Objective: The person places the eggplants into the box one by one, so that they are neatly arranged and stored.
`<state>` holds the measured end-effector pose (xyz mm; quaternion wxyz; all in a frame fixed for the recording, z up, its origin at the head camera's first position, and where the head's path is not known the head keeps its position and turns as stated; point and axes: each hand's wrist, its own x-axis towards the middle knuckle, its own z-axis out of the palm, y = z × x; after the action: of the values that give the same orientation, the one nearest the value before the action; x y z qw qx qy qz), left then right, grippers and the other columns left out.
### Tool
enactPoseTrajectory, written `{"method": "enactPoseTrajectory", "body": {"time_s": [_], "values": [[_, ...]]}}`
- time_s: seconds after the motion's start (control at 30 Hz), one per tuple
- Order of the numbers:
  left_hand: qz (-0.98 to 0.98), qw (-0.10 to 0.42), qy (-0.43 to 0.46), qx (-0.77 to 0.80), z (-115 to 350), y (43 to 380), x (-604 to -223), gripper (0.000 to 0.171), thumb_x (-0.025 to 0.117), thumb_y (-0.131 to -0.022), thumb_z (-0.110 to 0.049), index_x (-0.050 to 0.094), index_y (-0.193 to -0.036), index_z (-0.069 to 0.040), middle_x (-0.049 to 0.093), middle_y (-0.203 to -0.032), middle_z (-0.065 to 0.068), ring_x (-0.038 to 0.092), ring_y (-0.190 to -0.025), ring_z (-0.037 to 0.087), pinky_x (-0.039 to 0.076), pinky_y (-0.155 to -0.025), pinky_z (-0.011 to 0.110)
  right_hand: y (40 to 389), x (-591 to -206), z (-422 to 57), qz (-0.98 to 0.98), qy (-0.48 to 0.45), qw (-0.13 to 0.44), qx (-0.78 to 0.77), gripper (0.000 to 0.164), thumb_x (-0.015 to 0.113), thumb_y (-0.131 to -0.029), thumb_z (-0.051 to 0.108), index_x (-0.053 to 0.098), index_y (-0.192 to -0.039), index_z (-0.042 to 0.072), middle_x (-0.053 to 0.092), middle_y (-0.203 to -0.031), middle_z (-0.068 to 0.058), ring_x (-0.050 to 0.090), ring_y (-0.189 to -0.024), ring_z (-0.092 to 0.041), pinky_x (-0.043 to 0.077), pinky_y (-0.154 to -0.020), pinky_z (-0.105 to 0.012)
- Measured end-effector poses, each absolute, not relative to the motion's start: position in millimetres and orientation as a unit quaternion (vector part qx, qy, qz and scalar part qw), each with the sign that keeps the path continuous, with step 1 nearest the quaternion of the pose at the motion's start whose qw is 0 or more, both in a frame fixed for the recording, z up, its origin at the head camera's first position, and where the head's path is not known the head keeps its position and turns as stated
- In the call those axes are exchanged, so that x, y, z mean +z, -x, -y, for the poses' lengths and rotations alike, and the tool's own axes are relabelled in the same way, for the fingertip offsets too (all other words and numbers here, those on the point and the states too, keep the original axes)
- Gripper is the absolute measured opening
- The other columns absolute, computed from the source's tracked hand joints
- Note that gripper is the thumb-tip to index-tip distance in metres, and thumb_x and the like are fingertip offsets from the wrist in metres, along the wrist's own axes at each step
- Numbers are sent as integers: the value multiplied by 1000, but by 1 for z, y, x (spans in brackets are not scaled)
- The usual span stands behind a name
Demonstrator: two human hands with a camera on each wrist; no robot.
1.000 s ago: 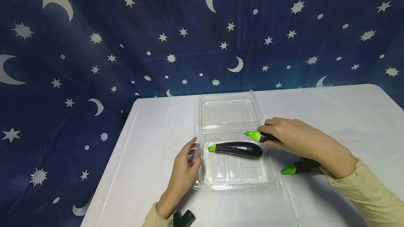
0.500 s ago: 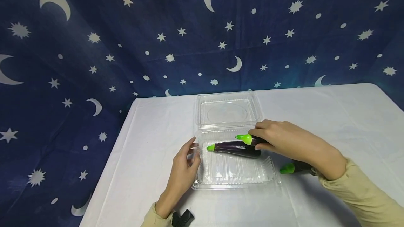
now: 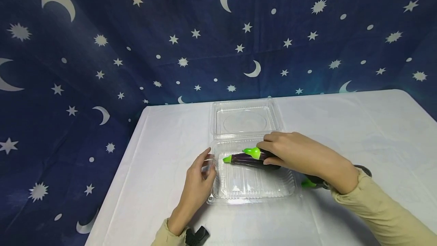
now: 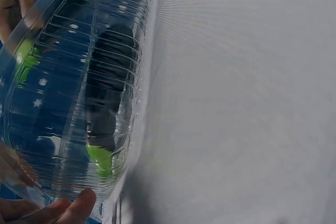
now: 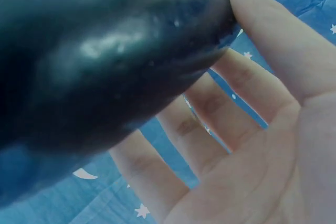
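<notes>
Okay, from my end this looked like the placing step: the right hand (image 3: pixel 290 153) had the held eggplant (image 3: pixel 264 155) over the far part of the clear box (image 3: pixel 252 201), green tip pointing left. Thumb on one side, fingers bent in against the other, as the right wrist view had it; a proper grip. Below it, inside the box, lay the lower eggplant (image 3: pixel 245 161), cap also to the left. Through the side wall, the left wrist view showed me a gap between the two, so the upper one was not yet down.

Over on the left, the left hand (image 3: pixel 198 179) stood at the box's left wall, fingers loosely bent, thumb apart, gripping nothing I could see; whether it pressed the plastic, I could not tell. The lid (image 3: pixel 245 120) lay folded back on the far side. Right of the box, on the desk (image 3: pixel 170 143), sat a third eggplant (image 3: pixel 315 180), partly hidden by the right arm.

My call? The next move needed a gentle lowering beside the lower eggplant, not onto it, where it might have rolled. The near half looked roomier to me. After that, the grip had to loosen.
</notes>
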<state>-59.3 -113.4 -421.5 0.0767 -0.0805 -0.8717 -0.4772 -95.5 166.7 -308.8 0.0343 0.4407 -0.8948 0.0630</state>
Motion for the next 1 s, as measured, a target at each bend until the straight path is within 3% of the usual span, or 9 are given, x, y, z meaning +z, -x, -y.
{"method": "enactPoseTrajectory", "body": {"time_s": [1.0], "values": [[865, 80, 82, -488, 114, 60, -423, 50, 57, -94, -3, 49, -144, -4, 66, -120, 13, 66, -108, 24, 59, -79, 30, 95, -317, -128, 879, -470, 38, 72, 23, 74, -88, 33, 66, -96, 13, 51, -77, 8, 43, -68, -5, 44, -59, -23]]}}
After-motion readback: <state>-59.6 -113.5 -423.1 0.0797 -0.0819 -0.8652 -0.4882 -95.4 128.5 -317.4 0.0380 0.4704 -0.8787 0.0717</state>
